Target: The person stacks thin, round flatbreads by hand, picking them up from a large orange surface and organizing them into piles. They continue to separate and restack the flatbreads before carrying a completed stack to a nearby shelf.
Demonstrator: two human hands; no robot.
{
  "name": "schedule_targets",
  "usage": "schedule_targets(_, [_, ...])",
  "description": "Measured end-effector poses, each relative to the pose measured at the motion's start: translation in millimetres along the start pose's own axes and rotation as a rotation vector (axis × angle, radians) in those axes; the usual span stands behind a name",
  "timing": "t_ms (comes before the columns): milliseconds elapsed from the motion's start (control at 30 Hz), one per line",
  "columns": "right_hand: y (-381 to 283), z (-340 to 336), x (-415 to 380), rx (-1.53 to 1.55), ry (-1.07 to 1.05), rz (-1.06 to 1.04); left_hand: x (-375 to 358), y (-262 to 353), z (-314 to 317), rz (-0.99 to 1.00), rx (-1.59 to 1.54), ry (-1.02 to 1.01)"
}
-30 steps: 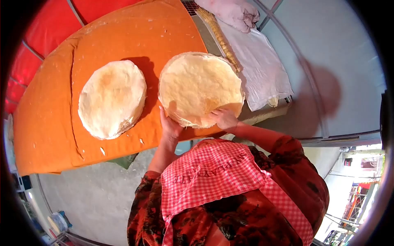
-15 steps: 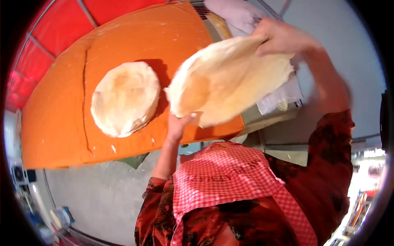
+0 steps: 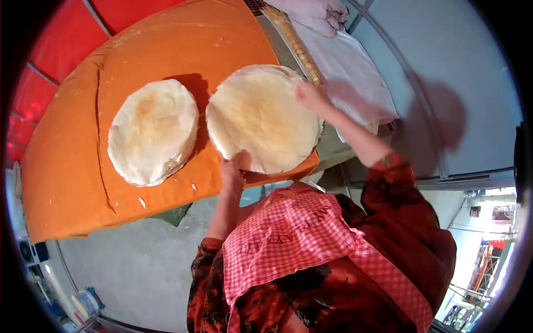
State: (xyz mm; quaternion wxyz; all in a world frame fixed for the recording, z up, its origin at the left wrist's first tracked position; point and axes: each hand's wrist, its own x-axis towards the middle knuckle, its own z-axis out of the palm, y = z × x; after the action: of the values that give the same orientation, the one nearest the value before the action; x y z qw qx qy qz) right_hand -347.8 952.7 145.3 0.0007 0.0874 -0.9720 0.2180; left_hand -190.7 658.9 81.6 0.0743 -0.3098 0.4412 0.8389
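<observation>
A large round flatbread (image 3: 261, 119), pale with browned patches, lies flat on top of a pile at the right end of the orange-covered table. My left hand (image 3: 235, 166) grips its near left edge, thumb on top. At the right edge my right hand (image 3: 313, 99) is closed at the rim, slightly blurred, its fingers partly hidden. To the left stands another thick stack of round flatbreads (image 3: 152, 130), which neither hand touches.
The orange cloth (image 3: 61, 166) covers the table and carries small white scraps. Beyond my right hand lie a long straw-coloured bundle (image 3: 297, 47), a white cloth (image 3: 355, 72) and a bunched pinkish cloth (image 3: 313, 14). A grey wall (image 3: 444, 66) rises on the right.
The flatbread, held up and tilted half a second ago, now lies flat on the table's right side. My right hand has come down and to the left with its edge.
</observation>
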Motion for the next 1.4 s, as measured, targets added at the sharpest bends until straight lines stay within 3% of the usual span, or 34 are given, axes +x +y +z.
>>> schedule_targets(33, [22, 16, -48, 0.185, 0.002, -0.025, 4, -1, -3, -0.019, -0.005, 0.01])
schedule_targets(67, [38, 25, -89, 0.383, -0.301, 0.301, 8, -3, -6, -0.039, -0.005, 0.02])
schedule_targets(167, [16, 11, -193, 0.744, -0.569, 0.706, 3, 3, 0, -0.042, 0.021, -0.04])
schedule_targets(267, [13, 41, -230, 1.306, -0.475, 0.888, 6, 9, 5, -0.067, -0.126, -0.15])
schedule_targets(367, [-1, 56, -221, 1.938, -0.384, 0.857, 6, 20, 6, -0.154, -0.208, -0.13])
schedule_targets(467, [-16, 62, -198, 2.193, 0.002, 0.707, 0, 23, 4, -0.18, -0.219, -0.072])
schedule_targets(567, [-10, 54, -172, 2.257, 0.062, 0.654, 17, 15, -21, -0.257, -0.101, -0.044])
schedule_targets(600, [-11, 44, -165, 2.218, -0.023, 0.541, 7, 19, -15, -0.234, -0.03, -0.067])
schedule_targets(700, [-10, 25, -149, 2.084, -0.143, 0.541, 18, -4, -24, 0.022, -0.009, -0.052])
schedule_targets(833, [-7, 24, -143, 1.851, -0.005, 0.505, 8, 4, -18, -0.048, 0.067, -0.001])
schedule_targets(933, [-5, 28, -137, 1.533, 0.085, 0.633, 12, -3, -21, 0.002, 0.082, -0.031])
schedule_targets(1033, [26, 55, -126, 0.524, 0.229, 0.617, 8, -7, -17, 0.133, 0.066, -0.069])
schedule_targets(1067, [14, 49, -132, 0.054, 0.482, 0.479, 6, -6, -14, 0.126, 0.063, -0.053])
schedule_targets(1167, [17, 41, -128, -0.022, 0.477, 0.266, 3, 0, -11, 0.024, 0.127, 0.055])
schedule_targets(1300, [9, 45, -109, 0.121, 0.207, 0.577, 12, -2, -24, -0.05, -0.035, -0.147])
schedule_targets(1400, [25, 54, -94, 0.251, 0.237, 0.598, 15, -5, -31, -0.056, -0.015, -0.219])
